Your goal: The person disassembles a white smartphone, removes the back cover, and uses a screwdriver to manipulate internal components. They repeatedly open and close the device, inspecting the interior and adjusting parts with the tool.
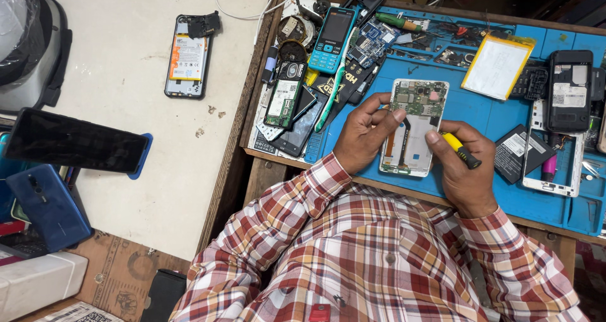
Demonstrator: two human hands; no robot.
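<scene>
Opened phone point(413, 126) lay on a blue mat point(480, 117), left hand point(363, 136) steadying it, right hand point(461, 170) gripping a screwdriver point(462, 150); a slip could likely gouge the exposed board.

the scene is brightly and evenly lit from above, colours vivid on the blue mat point(480, 117) and the pale bench point(126, 126), with only soft, short shadows under the hands and the phones. a mild sheen sits on the dark phone screen point(76, 142) at the left. focus is sharp mid-frame, while the edges bend slightly and the top right corner falls dim.
</scene>
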